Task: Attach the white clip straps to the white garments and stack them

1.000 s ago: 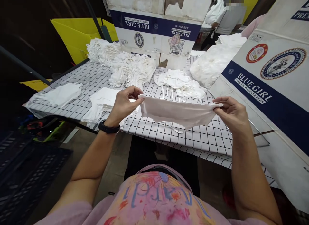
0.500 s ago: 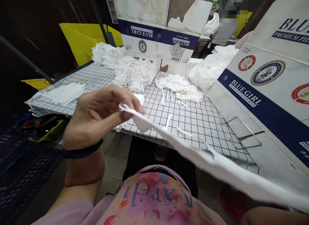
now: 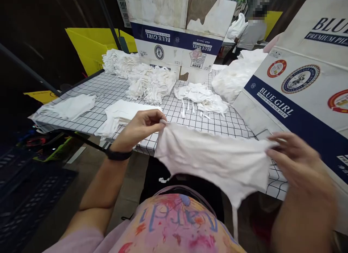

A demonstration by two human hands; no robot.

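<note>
I hold a white cloth piece [image 3: 214, 162] stretched out in front of my body, above the near edge of the checked table [image 3: 217, 124]. My left hand [image 3: 140, 128] pinches its left top corner, a black band on the wrist. My right hand [image 3: 295, 158], blurred by motion, grips the right edge with its fingers partly spread. A thin strap hangs from the cloth's lower right.
Flat stacks of white cloth [image 3: 119, 113] lie by my left hand, another stack [image 3: 69, 106] at the table's left end. Heaps of white pieces [image 3: 152, 82] and loose ones [image 3: 202, 97] lie further back. Blue Girl cartons [image 3: 179, 39] stand behind and at the right [image 3: 299, 86]. A person [image 3: 251, 28] works beyond.
The cloth was held narrow and taut, then swung low towards my right. Now it is spread wide again between both hands, closer to my body.
</note>
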